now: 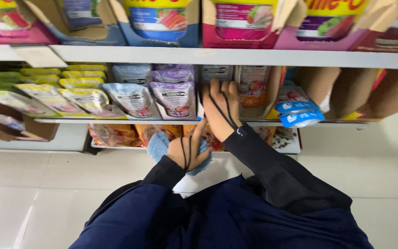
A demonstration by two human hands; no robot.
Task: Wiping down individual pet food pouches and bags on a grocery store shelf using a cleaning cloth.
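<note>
On shelf, R hand [220, 108] fingers [215, 87] spread, L hand [189, 150] grips cloth [156, 145]

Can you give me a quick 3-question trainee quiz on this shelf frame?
1. True or false: the left hand holds a blue cloth.
2. The right hand reaches to which shelf level? A) top B) middle C) floor
3. Fill in: the pouch just left of the right hand's fingers is mainly ____ coloured.

Key: 1 true; 2 B; 3 purple
</note>
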